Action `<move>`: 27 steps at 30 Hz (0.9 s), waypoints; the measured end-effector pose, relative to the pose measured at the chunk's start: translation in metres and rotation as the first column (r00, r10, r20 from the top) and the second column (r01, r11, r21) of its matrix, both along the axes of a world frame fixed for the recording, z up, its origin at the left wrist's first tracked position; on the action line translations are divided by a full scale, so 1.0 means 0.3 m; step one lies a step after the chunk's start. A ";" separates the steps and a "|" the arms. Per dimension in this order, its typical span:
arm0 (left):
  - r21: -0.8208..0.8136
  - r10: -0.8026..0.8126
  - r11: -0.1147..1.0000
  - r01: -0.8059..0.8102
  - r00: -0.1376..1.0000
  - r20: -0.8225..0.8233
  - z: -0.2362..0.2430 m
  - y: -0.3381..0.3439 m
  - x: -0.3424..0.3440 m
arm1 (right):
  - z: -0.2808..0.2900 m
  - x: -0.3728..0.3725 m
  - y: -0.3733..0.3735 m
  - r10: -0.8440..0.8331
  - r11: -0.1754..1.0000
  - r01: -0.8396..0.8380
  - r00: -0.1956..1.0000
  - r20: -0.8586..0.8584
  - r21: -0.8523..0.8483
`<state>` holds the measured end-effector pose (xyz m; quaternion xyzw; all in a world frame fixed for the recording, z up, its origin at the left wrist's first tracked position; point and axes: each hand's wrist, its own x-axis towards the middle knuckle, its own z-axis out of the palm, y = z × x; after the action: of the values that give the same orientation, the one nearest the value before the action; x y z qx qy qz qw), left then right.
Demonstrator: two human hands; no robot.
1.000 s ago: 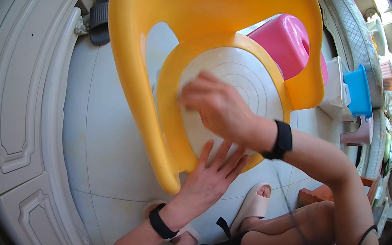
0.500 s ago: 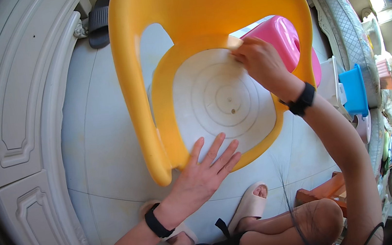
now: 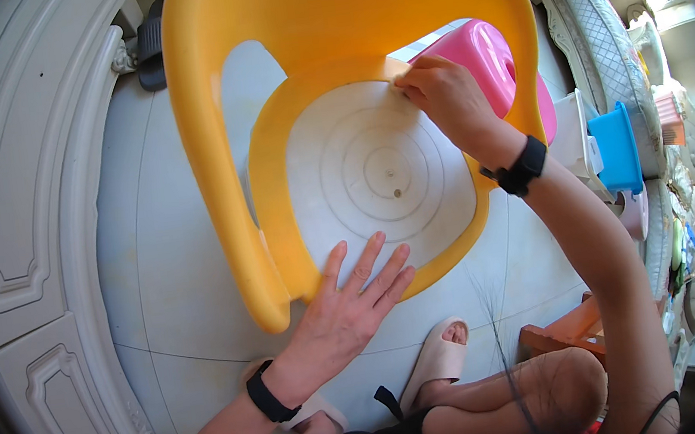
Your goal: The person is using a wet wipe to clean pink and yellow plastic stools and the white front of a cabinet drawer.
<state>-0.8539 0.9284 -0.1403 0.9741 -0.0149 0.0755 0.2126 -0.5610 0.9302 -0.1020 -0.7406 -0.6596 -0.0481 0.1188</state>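
Floor: pale grey tiles [image 3: 163, 266] with thin joint lines ran under everything in view.
Left side: a white panelled door [image 3: 14, 223] with raised mouldings curved along the left edge, close beside the chair.
Chair: a yellow plastic chair [image 3: 323, 20] filled the upper middle, its curved back rising toward the top edge and its seat rim ringing a white round seat panel [image 3: 376, 170] marked with concentric circles.
Left hand: the left hand [image 3: 349, 303] lay flat and open, fingers spread, pressed on the near rim of the seat and the edge of the white panel; it gripped nothing.
Right hand: the right hand [image 3: 445, 96] was curled at the far right rim of the seat, fingertips pinched against the edge of the white panel; whether it held anything small could not be told.
Right side: a pink plastic stool [image 3: 488, 56] sat just behind the chair, touching or nearly so; a blue tub [image 3: 617, 149] stood further right among crowded clutter.
Near edge: a beige slipper [image 3: 439, 358] rested on the tiles just below the seat.
Open room: bare tile showed between the door and the chair's left arm, and beneath the seat front.
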 end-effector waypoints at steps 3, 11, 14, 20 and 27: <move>-0.005 0.022 1.000 -0.022 1.000 -0.019 -0.001 0.002 -0.016 | 0.009 -0.016 -0.110 -0.055 0.989 0.055 0.998 0.002 -0.141; -0.050 -0.004 0.999 0.004 1.000 0.006 0.006 0.000 0.009 | 0.032 0.002 -0.053 -0.205 0.949 0.215 0.976 0.068 -0.232; -0.046 0.005 0.999 -0.005 1.000 0.006 0.000 0.001 0.002 | 0.024 -0.004 -0.062 -0.145 0.984 0.140 0.989 -0.038 -0.114; -0.013 0.008 1.000 -0.008 0.999 -0.038 0.014 0.012 -0.011 | 0.024 -0.204 -0.401 0.051 0.991 -0.080 0.964 -0.261 -0.104; 0.043 -0.028 0.999 0.031 0.998 -0.059 0.024 0.017 0.006 | -0.016 -0.034 -0.188 -0.016 1.000 0.013 0.984 -0.177 -0.020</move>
<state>-0.8519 0.9336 -0.1331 0.9800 -0.0247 0.0434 0.1927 -0.5713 0.8739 -0.1068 -0.7477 -0.6415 0.0235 0.1698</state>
